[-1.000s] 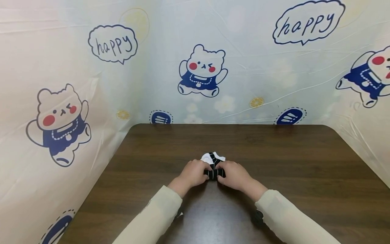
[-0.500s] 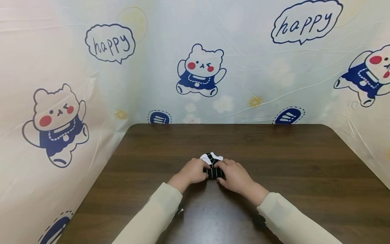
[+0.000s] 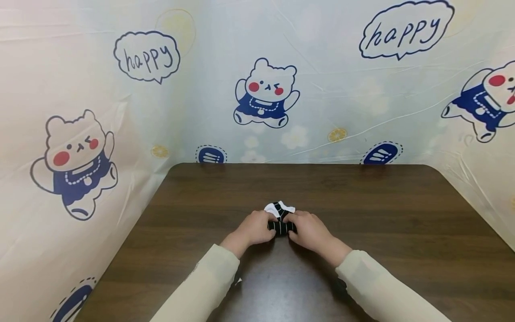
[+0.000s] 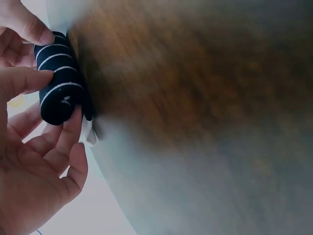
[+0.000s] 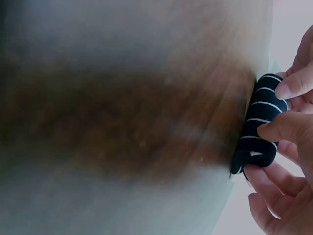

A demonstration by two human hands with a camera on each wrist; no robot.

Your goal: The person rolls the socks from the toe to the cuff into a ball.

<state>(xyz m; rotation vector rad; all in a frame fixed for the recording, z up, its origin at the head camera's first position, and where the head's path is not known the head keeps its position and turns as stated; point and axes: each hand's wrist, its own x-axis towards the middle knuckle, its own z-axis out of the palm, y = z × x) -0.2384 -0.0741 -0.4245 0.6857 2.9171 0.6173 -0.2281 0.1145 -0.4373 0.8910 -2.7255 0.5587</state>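
Note:
On the table, a black sock [image 3: 281, 228] with thin white stripes is partly rolled into a tight cylinder. Its white-and-black unrolled end lies flat beyond the roll. My left hand [image 3: 254, 227] pinches the roll's left end between thumb and fingers, and my right hand [image 3: 310, 229] does likewise at the right end. In the left wrist view the roll [image 4: 61, 73] shows its coiled end, with a thumb on the near side and fingertips at the far side. The right wrist view shows the striped roll [image 5: 261, 117] held the same way from the other end.
A dark brown wooden table [image 3: 201, 188] spreads around both hands. Behind it and along both sides hangs a pale cloth [image 3: 322, 89] printed with cartoon bears and the word "happy".
Both hands stay at the two ends of the roll, with only small shifts of the fingers. The right hand eases slightly outward, then back in. The sock stays in about the same place.

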